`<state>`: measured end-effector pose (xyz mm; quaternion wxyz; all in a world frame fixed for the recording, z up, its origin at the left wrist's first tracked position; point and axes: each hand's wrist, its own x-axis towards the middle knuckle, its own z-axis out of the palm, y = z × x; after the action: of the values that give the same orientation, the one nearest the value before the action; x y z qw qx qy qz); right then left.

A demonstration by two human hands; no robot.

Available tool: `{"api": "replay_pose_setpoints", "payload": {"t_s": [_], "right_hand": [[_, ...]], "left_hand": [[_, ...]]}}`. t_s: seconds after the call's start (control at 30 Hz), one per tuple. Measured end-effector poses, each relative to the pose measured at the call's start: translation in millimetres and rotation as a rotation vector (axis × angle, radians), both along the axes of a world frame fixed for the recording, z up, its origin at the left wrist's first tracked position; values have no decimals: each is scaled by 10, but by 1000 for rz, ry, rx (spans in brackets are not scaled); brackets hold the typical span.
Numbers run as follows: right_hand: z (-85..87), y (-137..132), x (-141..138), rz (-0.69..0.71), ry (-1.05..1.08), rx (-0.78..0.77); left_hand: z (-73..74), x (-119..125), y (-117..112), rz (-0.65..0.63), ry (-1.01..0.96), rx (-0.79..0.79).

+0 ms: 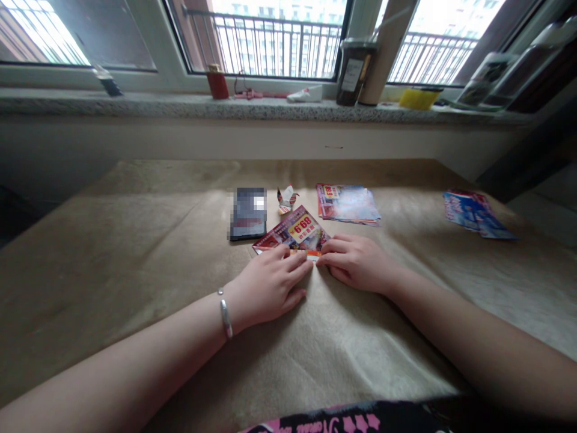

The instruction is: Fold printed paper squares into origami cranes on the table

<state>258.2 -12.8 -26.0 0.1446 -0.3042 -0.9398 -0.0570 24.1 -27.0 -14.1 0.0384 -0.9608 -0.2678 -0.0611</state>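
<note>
A colourful printed flyer [299,231], folded into a triangular shape, lies on the cloth between my hands, its peak pointing away from me. My left hand [269,279], with a silver bracelet at the wrist, rests with fingers stretched over the near left edge. The near right corner is under the bent, closed fingers of my right hand [354,258]; its thumb is partly hidden. Between the fingertips shows an orange and white strip of the paper. Just beyond the flyer stands a small folded paper piece [287,199]. A dark, pixelated flat rectangular device [248,213] lies to its left.
A stack of printed flyers [348,203] lies beyond my right hand. More blue and red flyers [478,214] lie far right. The brown tablecloth [135,252] has creases. On the windowsill [157,107] stand a red container [217,83], a dark lidded jar [355,72] and a yellow object [419,98].
</note>
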Motion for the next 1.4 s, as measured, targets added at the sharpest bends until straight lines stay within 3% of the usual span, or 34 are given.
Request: {"api": "replay_pose_setpoints", "payload": {"t_s": [0.87,1.4], "right_hand": [[95,64,222,-13,-35,-41],[157,71,333,-99,-147,-30]], "left_hand": [[-10,-7,14,-9,-36,-37],[-41,-25,27,-7,-18,-42]]}}
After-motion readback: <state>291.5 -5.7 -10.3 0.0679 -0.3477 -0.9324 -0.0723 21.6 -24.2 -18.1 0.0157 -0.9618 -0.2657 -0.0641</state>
